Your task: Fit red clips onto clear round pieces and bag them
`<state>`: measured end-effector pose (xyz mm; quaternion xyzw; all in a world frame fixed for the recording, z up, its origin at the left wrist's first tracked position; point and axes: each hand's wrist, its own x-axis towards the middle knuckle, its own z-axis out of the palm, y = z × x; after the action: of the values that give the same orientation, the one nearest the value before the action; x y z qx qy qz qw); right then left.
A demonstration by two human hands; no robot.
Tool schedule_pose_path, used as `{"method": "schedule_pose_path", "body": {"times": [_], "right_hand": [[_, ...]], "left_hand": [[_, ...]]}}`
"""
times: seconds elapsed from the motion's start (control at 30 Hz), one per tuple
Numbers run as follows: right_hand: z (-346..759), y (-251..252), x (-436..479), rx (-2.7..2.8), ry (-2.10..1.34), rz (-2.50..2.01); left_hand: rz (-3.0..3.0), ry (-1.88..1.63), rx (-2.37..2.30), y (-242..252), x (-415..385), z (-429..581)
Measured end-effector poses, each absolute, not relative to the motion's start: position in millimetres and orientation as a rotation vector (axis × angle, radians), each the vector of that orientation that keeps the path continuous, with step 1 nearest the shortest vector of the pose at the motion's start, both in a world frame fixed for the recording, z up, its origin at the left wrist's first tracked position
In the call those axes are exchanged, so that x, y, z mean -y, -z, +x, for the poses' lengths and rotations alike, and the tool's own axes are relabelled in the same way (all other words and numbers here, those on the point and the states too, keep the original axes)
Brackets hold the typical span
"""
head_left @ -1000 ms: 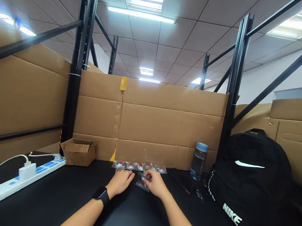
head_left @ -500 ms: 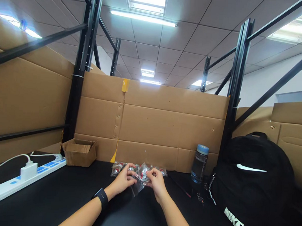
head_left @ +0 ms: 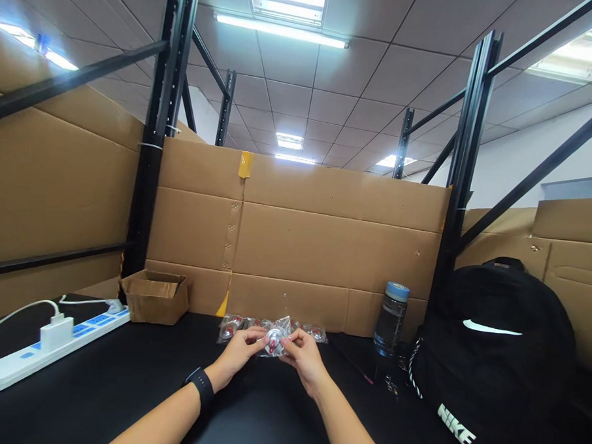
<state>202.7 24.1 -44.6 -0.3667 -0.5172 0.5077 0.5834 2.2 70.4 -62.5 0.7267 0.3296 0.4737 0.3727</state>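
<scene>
Both of my hands pinch one small clear plastic bag (head_left: 274,337) that holds a round silver part with red on it, lifted just above the black table (head_left: 122,384). My left hand (head_left: 240,350), with a black watch on its wrist, grips the bag's left side. My right hand (head_left: 304,356) grips its right side. Behind the hands a row of several similar small bags (head_left: 232,325) lies along the foot of the cardboard wall.
A small open cardboard box (head_left: 154,297) stands at the back left, next to a white power strip (head_left: 35,349) with a charger plugged in. A water bottle (head_left: 390,319) and a black backpack (head_left: 491,361) stand on the right. Cardboard walls (head_left: 324,249) and black rack posts enclose the table.
One small bag lay on the table under my hands a second ago; both hands have since lifted it and now hold it taut between the fingertips.
</scene>
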Motion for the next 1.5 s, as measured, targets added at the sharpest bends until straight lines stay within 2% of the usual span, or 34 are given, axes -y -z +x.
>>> {"method": "schedule_pose_path", "body": {"times": [0.17, 0.43, 0.7, 0.9, 1.1, 1.33, 1.5], "right_hand": [[209.4, 47.8, -36.1, 1.313, -1.021, -1.026], [239.9, 34.0, -44.0, 0.944, -0.711, -0.986], [237.9, 52.3, -53.8, 1.133, -0.814, -1.086], [229.1, 60.7, -55.6, 1.173, -0.778, -1.063], [218.5, 59.4, -49.6, 1.143, -1.0, -0.988], [210.7, 55.8, -40.3, 1.197, -1.14, -0.93], [208.5, 53.5, -36.5, 1.41, -0.982, -0.947]], "left_hand": [[1.846, -1.085, -0.893, 60.2, -65.7, 0.4], [1.986, -0.953, -0.965, 75.4, -66.7, 13.0], [2.207, -0.857, -1.208, 79.2, -58.9, 14.7], [2.404, -1.228, -1.029, 49.0, -44.1, 3.4], [2.891, -1.008, -0.778, 27.4, -22.6, 7.9], [2.893, -1.16, -0.846, 28.8, -26.5, 9.8], [2.858, -1.192, -0.809, 30.2, -25.4, 7.5]]}}
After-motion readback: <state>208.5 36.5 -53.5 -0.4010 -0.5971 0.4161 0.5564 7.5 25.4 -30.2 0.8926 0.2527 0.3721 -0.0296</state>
